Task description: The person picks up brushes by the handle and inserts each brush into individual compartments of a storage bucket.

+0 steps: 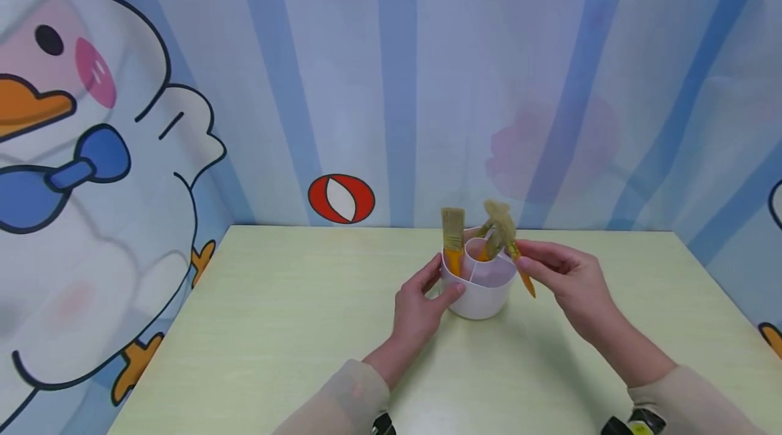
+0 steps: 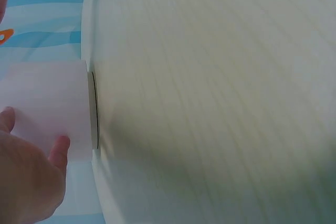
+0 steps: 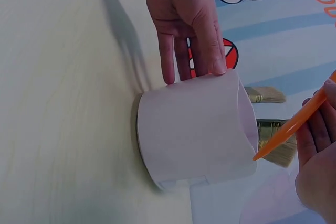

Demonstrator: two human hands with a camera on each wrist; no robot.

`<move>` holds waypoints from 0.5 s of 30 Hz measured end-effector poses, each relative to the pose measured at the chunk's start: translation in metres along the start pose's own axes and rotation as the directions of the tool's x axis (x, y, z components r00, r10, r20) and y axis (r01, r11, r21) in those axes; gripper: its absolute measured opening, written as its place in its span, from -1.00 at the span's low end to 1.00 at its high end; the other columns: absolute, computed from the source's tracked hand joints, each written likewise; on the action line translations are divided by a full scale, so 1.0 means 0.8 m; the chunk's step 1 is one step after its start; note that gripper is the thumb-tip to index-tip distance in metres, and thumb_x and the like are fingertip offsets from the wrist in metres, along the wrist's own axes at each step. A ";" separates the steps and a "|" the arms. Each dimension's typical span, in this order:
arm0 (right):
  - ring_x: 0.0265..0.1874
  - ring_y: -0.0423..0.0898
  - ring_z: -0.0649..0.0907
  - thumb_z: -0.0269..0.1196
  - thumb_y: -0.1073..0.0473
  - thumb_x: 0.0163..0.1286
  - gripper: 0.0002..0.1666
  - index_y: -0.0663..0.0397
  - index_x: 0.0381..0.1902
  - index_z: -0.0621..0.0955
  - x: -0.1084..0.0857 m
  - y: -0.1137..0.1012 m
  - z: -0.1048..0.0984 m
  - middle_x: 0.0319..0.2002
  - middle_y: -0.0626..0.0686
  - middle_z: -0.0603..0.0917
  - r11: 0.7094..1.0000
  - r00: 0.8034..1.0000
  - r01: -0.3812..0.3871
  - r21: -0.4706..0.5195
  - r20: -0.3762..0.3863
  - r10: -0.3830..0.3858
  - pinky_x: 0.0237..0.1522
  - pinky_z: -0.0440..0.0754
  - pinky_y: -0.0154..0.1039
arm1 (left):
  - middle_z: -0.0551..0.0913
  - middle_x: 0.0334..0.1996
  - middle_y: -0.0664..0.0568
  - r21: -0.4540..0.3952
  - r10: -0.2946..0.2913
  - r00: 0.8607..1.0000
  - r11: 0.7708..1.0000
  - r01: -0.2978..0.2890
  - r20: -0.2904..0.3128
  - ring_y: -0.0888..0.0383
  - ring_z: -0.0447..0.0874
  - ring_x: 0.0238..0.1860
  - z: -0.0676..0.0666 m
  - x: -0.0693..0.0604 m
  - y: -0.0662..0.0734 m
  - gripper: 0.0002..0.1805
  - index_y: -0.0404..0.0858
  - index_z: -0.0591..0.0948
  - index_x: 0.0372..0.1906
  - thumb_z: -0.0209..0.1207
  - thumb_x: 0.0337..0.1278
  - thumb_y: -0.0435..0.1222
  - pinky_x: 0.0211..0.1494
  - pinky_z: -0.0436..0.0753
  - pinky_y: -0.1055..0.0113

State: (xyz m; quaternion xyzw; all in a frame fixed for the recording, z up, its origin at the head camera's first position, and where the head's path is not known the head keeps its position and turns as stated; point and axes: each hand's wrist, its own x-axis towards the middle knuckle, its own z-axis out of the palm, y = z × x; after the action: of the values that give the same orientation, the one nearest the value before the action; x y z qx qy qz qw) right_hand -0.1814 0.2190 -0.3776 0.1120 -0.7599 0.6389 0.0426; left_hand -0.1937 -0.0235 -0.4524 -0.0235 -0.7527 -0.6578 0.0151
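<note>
A white round divided organizer [image 1: 479, 300] stands upright on the table. My left hand [image 1: 417, 306] holds it by the left side, thumb at the front and fingers farther round; the left wrist view shows fingertips on its wall [image 2: 47, 95]. My right hand [image 1: 568, 280] pinches a paintbrush [image 1: 524, 275] by its orange handle [image 3: 295, 121], at the organizer's right rim. Its bristles point up and its handle end points down. One flat paintbrush [image 1: 453, 238] leans in the left compartment. More brush bristles [image 1: 492, 245] show at the central cup, partly hidden by the held brush.
The pale wooden tabletop [image 1: 293, 313] spreads around the organizer. Behind it hangs a blue striped backdrop [image 1: 397, 82] with cartoon prints, meeting the table's back edge close behind the organizer.
</note>
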 end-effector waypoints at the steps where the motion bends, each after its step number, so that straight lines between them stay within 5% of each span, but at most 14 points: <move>1: 0.03 -0.34 0.77 0.39 0.20 0.53 -0.60 0.05 0.27 0.74 0.002 0.000 0.002 -0.02 -0.27 0.83 1.000 1.000 0.001 0.002 0.000 -0.001 0.00 0.70 -0.47 | 0.49 0.54 0.11 0.002 -0.001 1.000 1.000 0.001 -0.001 -0.06 0.49 0.52 0.000 0.000 0.000 -0.24 -0.03 0.45 0.60 0.44 0.37 -0.16 0.45 0.57 0.01; 15: 0.01 -0.30 0.78 0.41 0.23 0.50 -0.62 0.19 0.22 0.75 0.024 0.003 0.028 -0.06 -0.27 0.84 0.996 0.996 0.090 0.002 0.001 -0.090 0.00 0.74 -0.42 | 0.51 0.52 0.08 0.001 0.019 1.000 1.000 -0.019 -0.008 -0.06 0.51 0.50 0.001 0.002 -0.003 -0.26 -0.09 0.47 0.59 0.44 0.36 -0.17 0.49 0.52 -0.02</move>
State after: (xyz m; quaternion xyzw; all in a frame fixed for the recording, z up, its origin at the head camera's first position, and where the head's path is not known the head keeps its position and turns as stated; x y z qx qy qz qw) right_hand -0.1989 0.1952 -0.3803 0.1464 -0.7534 0.6371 0.0709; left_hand -0.1957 -0.0231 -0.4545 -0.0282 -0.7526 -0.6575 0.0242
